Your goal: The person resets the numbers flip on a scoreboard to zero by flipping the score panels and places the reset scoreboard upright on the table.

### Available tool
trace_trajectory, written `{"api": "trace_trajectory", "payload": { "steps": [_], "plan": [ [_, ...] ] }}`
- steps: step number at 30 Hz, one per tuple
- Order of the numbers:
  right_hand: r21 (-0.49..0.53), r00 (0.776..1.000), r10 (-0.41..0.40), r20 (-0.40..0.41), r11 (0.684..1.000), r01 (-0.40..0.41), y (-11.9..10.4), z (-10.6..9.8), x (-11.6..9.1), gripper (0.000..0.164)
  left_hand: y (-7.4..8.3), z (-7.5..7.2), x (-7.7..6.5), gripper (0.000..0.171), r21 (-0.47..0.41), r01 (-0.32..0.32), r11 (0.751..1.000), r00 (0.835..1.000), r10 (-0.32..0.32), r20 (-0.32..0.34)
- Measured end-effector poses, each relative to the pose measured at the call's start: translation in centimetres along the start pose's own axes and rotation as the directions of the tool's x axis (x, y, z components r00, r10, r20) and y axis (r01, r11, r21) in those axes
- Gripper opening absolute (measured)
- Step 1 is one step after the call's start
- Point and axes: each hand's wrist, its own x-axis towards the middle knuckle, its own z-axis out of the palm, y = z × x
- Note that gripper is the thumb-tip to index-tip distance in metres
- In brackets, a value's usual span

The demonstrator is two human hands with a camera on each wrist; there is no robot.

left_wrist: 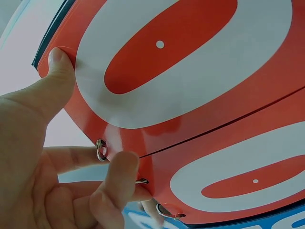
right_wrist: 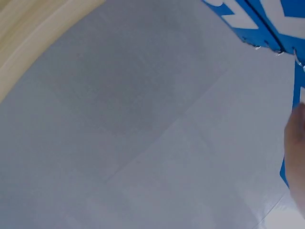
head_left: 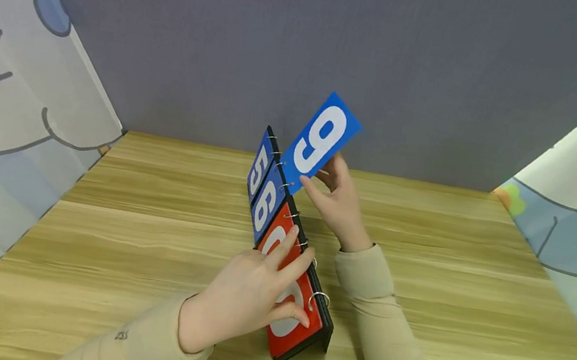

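Observation:
A tabletop flip scoreboard [head_left: 329,332] with a black stand and metal rings stands on the table. Blue number cards, one reading 5 [head_left: 259,171], hang at its far end; red cards [left_wrist: 190,33] with white zeros hang nearer. My left hand [head_left: 254,283] grips the red end, thumb on a card's face and other fingers at the ringed top edge. A blue card [head_left: 322,135] marked 9 is raised above the rings. My right hand [head_left: 338,199] pinches it, thumb in front and fingers partly hidden behind. Only part of that hand shows in the right wrist view.
The scoreboard stands on a wood-grain table [head_left: 148,234]. A grey panel [head_left: 219,41] rises behind the table. Cartoon-printed sheets [head_left: 15,74] border the left and right sides.

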Motion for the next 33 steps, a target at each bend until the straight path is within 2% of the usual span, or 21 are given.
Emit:
{"api": "trace_trajectory", "payload": {
  "steps": [4, 7, 11, 16, 23, 33],
  "plan": [
    [-0.091, 0.983, 0.096, 0.159, 0.992, -0.082, 0.03, 0.56, 0.01, 0.062, -0.02, 0.04, -0.03, 0.078, 0.01, -0.005, 1.0, 1.0, 0.006, -0.008],
    [-0.143, 0.965, 0.139, 0.221, 0.984, -0.109, -0.04, 0.69, 0.03, 0.055, -0.03, 0.13, -0.02, 0.079, 0.025, -0.012, 1.0, 1.0, 0.013, -0.014],
    [-0.203, 0.96, 0.138, 0.244, 0.975, -0.088, -0.16, 0.7, -0.04, 0.042, -0.01, 0.2, 0.0, 0.08, 0.043, -0.016, 0.999, 0.999, 0.017, -0.027],
    [-0.236, 0.955, 0.065, 0.289, 0.972, 0.005, -0.16, 0.77, 0.02, 0.028, -0.02, 0.14, 0.0, 0.079, 0.045, -0.013, 0.999, 0.999, 0.015, -0.031],
    [-0.234, 0.953, 0.037, 0.3, 0.972, 0.036, -0.03, 0.83, 0.13, 0.024, -0.07, 0.1, 0.03, 0.079, 0.036, -0.015, 0.999, 1.0, 0.015, -0.016],
    [-0.232, 0.943, 0.04, 0.329, 0.972, 0.039, 0.05, 0.8, 0.14, 0.019, -0.07, 0.16, -0.01, 0.079, 0.035, -0.011, 0.999, 1.0, 0.011, -0.02]
  ]
}}
